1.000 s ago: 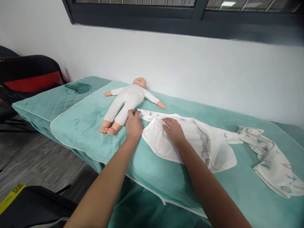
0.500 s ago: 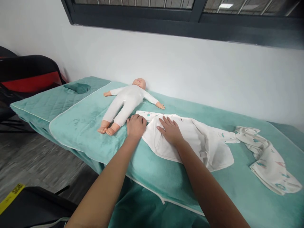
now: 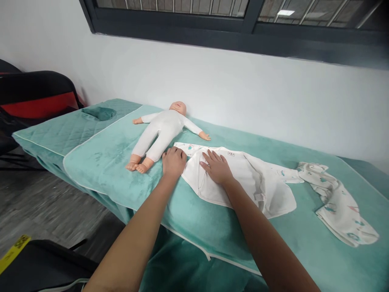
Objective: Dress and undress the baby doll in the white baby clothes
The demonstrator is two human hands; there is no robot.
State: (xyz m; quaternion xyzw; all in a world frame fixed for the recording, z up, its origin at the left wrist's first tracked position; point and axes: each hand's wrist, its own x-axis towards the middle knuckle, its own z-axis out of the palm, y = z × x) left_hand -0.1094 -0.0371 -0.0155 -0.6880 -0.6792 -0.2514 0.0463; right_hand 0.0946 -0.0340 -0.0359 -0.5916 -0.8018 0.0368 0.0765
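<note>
A white baby shirt (image 3: 243,170) with patterned sleeves lies spread out, its front opened, on the green bed cover (image 3: 103,162). My right hand (image 3: 217,165) rests flat on the shirt's inside, below the neck label, fingers spread. At the shirt's left edge, beside the patterned sleeve, my left hand (image 3: 174,161) lies palm down with its fingers slightly bent; its fingertips press on the cover or cloth, which I cannot tell apart. A baby doll (image 3: 165,125) in a white body lies on its back just left of the shirt, its feet near my left hand.
Patterned baby trousers (image 3: 343,207), loosely bunched, lie to the right of the shirt. The bed has a face hole (image 3: 99,113) at its left end. Behind it stand a white wall (image 3: 243,89) and a dark window frame (image 3: 182,30). Black-and-red chairs (image 3: 39,93) are at the left.
Both hands stay in place on and beside the shirt. Only the camera view has shifted very slightly.
</note>
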